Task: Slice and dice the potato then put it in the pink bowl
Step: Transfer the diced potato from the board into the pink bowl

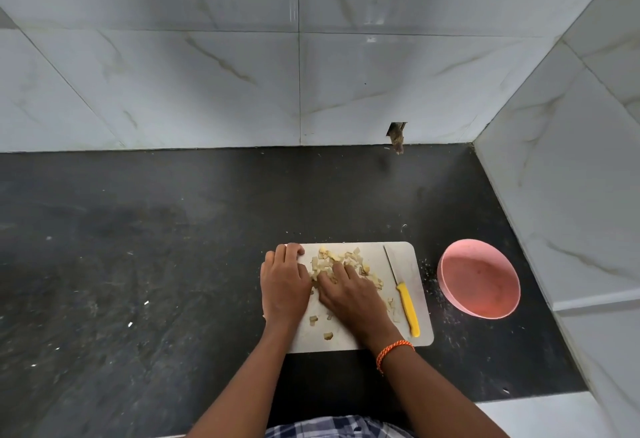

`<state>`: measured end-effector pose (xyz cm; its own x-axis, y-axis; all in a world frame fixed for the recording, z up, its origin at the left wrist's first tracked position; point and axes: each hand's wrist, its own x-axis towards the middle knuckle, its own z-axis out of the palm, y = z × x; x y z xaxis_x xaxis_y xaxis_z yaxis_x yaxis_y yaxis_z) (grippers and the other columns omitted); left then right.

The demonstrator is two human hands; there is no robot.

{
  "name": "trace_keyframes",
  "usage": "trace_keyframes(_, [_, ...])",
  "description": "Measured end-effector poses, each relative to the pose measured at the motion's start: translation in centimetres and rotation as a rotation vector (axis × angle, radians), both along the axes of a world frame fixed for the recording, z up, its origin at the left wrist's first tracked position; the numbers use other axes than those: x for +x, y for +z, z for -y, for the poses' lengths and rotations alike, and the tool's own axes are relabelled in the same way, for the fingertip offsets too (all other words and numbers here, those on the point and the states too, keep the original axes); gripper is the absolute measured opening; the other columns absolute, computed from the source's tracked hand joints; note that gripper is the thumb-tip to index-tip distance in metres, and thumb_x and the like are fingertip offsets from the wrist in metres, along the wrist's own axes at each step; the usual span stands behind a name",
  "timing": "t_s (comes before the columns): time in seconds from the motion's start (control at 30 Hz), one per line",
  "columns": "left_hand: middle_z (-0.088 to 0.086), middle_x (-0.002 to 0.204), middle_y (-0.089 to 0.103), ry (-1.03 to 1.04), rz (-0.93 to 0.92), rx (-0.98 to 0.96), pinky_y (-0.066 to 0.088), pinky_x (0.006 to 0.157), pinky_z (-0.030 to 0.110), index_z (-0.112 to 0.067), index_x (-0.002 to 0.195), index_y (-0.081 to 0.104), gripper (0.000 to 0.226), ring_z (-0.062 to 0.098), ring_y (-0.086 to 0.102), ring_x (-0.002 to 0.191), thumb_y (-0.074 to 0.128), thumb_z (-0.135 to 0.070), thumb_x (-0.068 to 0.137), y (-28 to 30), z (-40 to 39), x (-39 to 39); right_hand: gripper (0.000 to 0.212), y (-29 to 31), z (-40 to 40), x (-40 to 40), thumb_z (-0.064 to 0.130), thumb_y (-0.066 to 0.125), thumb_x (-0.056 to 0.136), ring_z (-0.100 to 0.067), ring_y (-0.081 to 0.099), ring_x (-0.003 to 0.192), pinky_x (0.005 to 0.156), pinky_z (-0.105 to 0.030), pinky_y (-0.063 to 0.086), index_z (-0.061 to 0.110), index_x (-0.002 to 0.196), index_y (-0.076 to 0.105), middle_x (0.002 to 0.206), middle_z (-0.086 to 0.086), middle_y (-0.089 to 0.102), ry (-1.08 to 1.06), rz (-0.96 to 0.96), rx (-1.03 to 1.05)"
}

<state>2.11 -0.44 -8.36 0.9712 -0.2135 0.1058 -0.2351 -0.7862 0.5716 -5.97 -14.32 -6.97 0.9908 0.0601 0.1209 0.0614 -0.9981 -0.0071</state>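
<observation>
Checked cloth [332, 429] shows at the near edge of the dark stone table [138, 264], and two bare forearms reach from it onto a white cutting board [412, 333] lying near the table's right edge. An orange cord bracelet [394, 351] circles the right wrist. Right hand [353, 295] lies on the board with fingers stretched flat over the heap of diced potato [343, 262], pressing on the pieces and gripping nothing. Left hand [285, 281] sits on the board's left side just beside the heap, fingers bent down at the far left corner; whether they hold anything I cannot tell. A few loose potato bits [327, 335] lie toward the board's near edge. Along the board's right side rests a yellow-handled knife [405, 299], blade pointing away, untouched. Beyond the board's right edge, apart from it, stands the pink bowl [479, 281], no potato in it. Grey marbled tiles [207, 56] rise behind the table's far edge.
</observation>
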Motion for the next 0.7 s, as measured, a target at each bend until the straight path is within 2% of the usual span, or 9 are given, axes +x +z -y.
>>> trace_keyframes(0.07, [-0.011,0.103,0.057,0.000,-0.002,-0.001,0.045,0.081,0.034,-0.026,0.110,0.059,0.026,0.013,0.045,0.090,0.056,-0.009,0.091,0.0,0.0,0.0,0.011,-0.1,0.3,0.4,0.029,0.055,0.102,-0.021,0.061,0.077,0.047,-0.030,0.053,0.018,0.102,0.055,0.095,-0.007,0.060,0.008,-0.016,0.056])
trace_keyframes(0.17, [-0.011,0.103,0.057,-0.002,-0.004,-0.007,0.046,0.082,0.034,-0.026,0.110,0.060,0.027,0.013,0.045,0.091,0.057,-0.007,0.091,-0.1,0.0,-0.1,0.021,0.4,1.0,0.8,0.032,0.068,0.094,-0.017,0.061,0.074,0.051,-0.026,0.050,0.019,0.106,0.057,0.094,-0.002,0.060,-0.066,-0.046,0.216])
trace_keyframes(0.3, [-0.012,0.103,0.056,0.005,0.001,-0.014,0.047,0.081,0.035,-0.025,0.110,0.060,0.027,0.013,0.046,0.091,0.058,-0.006,0.090,-0.1,0.0,-0.1,0.028,1.6,1.4,0.9,0.038,0.070,0.092,-0.010,0.053,0.074,0.059,-0.019,0.043,0.022,0.113,0.063,0.093,0.005,0.060,-0.237,-0.015,0.495])
trace_keyframes(0.4, [-0.012,0.101,0.055,0.007,0.001,-0.014,0.047,0.081,0.035,-0.025,0.109,0.060,0.027,0.013,0.045,0.089,0.058,-0.005,0.090,-0.1,0.1,-0.1,0.011,3.0,1.4,1.3,0.032,0.068,0.093,-0.008,0.057,0.073,0.062,-0.020,0.047,0.023,0.096,0.063,0.083,0.010,0.062,-0.341,0.104,0.760])
trace_keyframes(0.5, [-0.013,0.102,0.055,0.004,-0.002,-0.012,0.048,0.082,0.036,-0.026,0.109,0.059,0.027,0.013,0.045,0.090,0.057,-0.007,0.091,-0.1,0.0,-0.1,0.012,4.1,1.3,1.3,0.026,0.068,0.096,-0.009,0.062,0.070,0.059,-0.018,0.048,0.022,0.085,0.064,0.072,0.011,0.062,-0.488,0.203,1.016])
trace_keyframes(0.63, [-0.013,0.101,0.055,0.009,-0.008,-0.011,0.049,0.082,0.036,-0.027,0.110,0.059,0.026,0.012,0.046,0.090,0.056,-0.009,0.092,0.0,0.1,-0.1,0.023,4.2,1.2,1.0,0.026,0.065,0.099,-0.020,0.063,0.071,0.065,-0.037,0.054,0.015,0.080,0.065,0.071,0.001,0.064,-0.596,0.195,1.229])
trace_keyframes(0.7, [-0.013,0.101,0.056,0.009,-0.005,-0.021,0.049,0.082,0.036,-0.026,0.110,0.060,0.026,0.012,0.046,0.090,0.056,-0.008,0.092,0.0,0.1,-0.2,0.027,4.0,1.1,0.6,0.028,0.064,0.100,-0.023,0.063,0.071,0.066,-0.041,0.054,0.012,0.078,0.064,0.071,-0.002,0.064,-0.596,0.176,1.269])
